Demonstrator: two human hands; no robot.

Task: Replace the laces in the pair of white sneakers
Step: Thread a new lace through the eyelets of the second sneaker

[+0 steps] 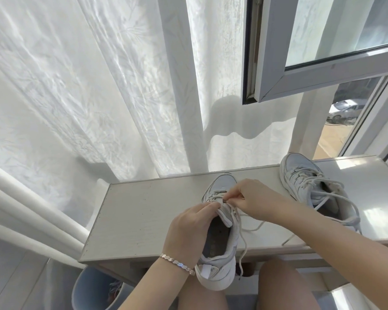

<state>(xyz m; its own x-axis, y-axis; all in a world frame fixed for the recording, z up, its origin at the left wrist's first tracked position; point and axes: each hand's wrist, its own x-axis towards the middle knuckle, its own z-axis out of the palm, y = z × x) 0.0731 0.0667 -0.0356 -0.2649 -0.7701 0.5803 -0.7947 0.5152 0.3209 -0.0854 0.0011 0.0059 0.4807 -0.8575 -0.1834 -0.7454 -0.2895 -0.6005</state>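
While left hand (188, 227) grips the shoe (224, 265) at the tongue, toe pointing away, right hand (253, 199) pinches, seemingly, the lace (241, 229) at the eyelets just beyond.

Left hand (188, 229) curled, right hand (253, 199) with fingers (234, 195) pinching.

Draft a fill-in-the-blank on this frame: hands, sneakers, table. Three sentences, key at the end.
1. The left hand grips the near sneaker while the right hand pinches its ____.
2. The bracelet sits on the ____ wrist.
3. The second sneaker stands on the white table, to the ____ of the near one.

Missing words: lace; left; right
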